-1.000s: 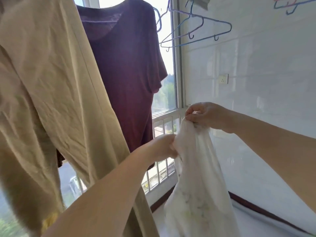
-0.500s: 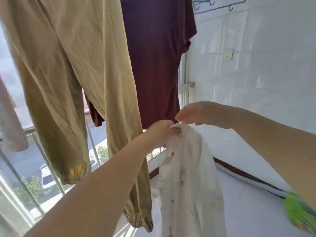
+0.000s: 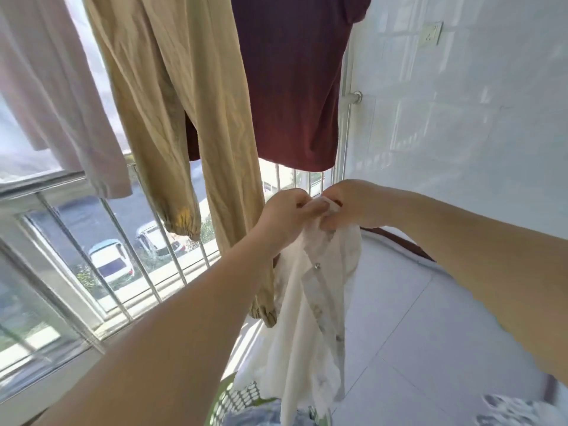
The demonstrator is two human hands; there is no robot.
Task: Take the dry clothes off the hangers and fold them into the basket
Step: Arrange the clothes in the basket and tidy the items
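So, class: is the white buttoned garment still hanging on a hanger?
No, both the left hand and right hand pinch the white buttoned garment at its top, no hanger visible in it.

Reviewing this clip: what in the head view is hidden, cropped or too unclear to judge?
- Hangers: cut off by the top edge; how the tan trousers and maroon T-shirt hang is unseen.
- Green perforated basket: mostly cropped by the bottom edge; the white buttoned garment covers part of it.
- Fingertips of left hand and right hand: buried in the bunched white cloth.
- Patterned object, bottom right: blurred, unidentifiable.
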